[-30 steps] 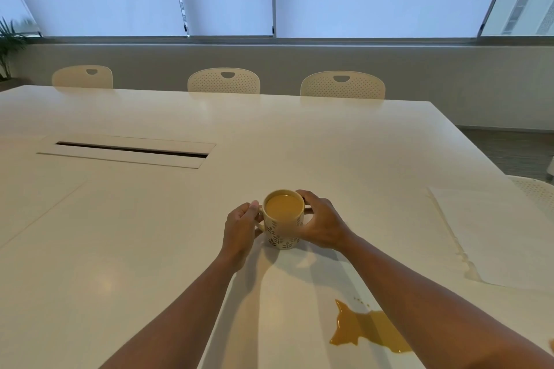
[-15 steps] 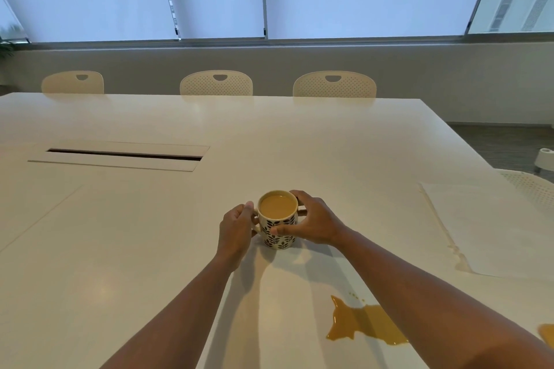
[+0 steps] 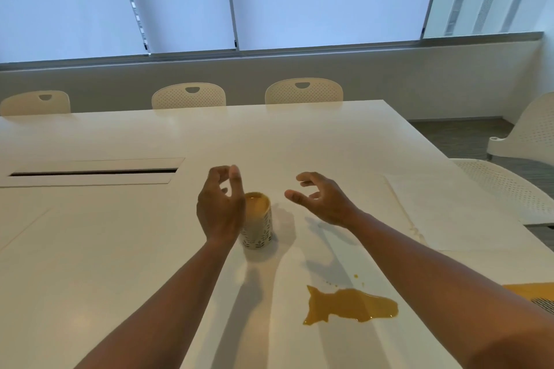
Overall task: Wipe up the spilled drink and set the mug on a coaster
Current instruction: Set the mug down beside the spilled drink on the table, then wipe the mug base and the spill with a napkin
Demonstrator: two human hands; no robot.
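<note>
A patterned mug [image 3: 257,226], full of a tan drink, stands upright on the white table [image 3: 120,249]. My left hand [image 3: 220,204] hovers just in front of its left side and hides part of it; the fingers are loosely curled and hold nothing. My right hand [image 3: 320,199] floats to the right of the mug, apart from it, fingers relaxed and empty. A brown puddle of spilled drink [image 3: 349,305] lies on the table nearer to me, under my right forearm. No coaster can be made out.
White paper sheets [image 3: 449,210] lie at the table's right edge. A yellow-orange item [image 3: 533,290] peeks in at the far right. A cable slot [image 3: 93,172] sits in the tabletop at left. Chairs [image 3: 189,96] line the far and right sides.
Both hands have let go of the mug and lifted away from it. The mug now stands alone on the table. The camera has swung slightly right.
</note>
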